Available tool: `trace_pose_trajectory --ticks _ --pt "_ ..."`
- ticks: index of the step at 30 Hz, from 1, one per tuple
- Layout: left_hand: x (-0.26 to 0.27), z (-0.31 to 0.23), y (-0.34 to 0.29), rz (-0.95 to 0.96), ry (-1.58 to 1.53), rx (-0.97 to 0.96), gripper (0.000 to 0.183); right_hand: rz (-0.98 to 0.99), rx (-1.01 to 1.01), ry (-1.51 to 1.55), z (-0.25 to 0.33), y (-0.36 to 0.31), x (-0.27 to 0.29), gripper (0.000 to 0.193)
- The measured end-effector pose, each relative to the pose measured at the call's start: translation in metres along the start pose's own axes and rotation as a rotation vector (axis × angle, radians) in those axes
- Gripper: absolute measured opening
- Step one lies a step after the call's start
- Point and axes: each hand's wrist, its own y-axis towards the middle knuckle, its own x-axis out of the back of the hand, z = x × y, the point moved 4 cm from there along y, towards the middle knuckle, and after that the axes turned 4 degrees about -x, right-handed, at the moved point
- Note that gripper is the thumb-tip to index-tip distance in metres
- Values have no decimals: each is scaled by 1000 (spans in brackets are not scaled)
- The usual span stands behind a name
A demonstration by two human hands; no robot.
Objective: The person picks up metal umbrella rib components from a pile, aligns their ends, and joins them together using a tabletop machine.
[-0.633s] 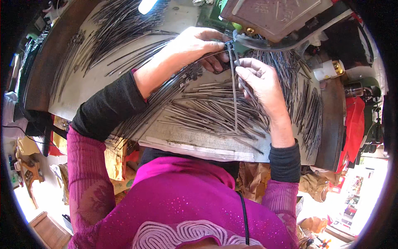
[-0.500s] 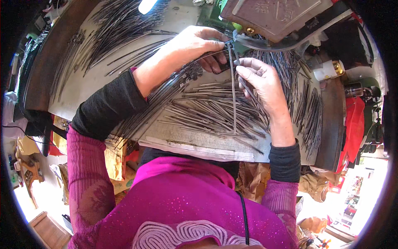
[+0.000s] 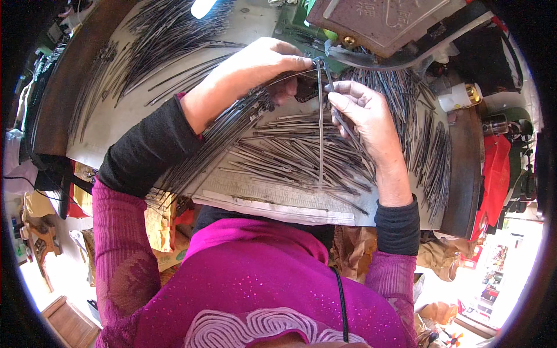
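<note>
My left hand [image 3: 275, 66] is closed at the top of the table, thumb along a thin strip, with a bundle of long thin dark strips [image 3: 217, 142] running from under its palm toward the front edge. My right hand [image 3: 361, 110] pinches a slim dark strip, whose upper end meets a small dark fitting [image 3: 318, 61] by my left fingertips. From that fitting a pale narrow strip [image 3: 321, 130] hangs down toward the table's front. The fingers under my left palm are partly hidden.
Piles of dark strips lie at the far left [image 3: 174, 46], in the middle [image 3: 290, 151] and at the right [image 3: 432, 159]. A brown metal box-like part [image 3: 383, 23] with a curved grey bar [image 3: 418, 61] overhangs the far right. A white cylinder [image 3: 458, 98] stands at the right edge.
My left hand has shifted slightly left, and its lower fingers are drawn further under. The fitting and the pale strip have moved a little left. My right hand keeps its pinch.
</note>
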Motion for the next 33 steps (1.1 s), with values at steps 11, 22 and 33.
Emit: trace_pose_trajectory --ticks 11,22,33 --pt "4 0 6 73 255 -62 31 310 -88 -5 4 -8 -26 26" --pt "-6 14 5 273 399 -4 25 174 -77 -105 -6 2 -10 22" --pt "-6 15 3 334 322 42 32 210 -95 72 -6 4 0 25"
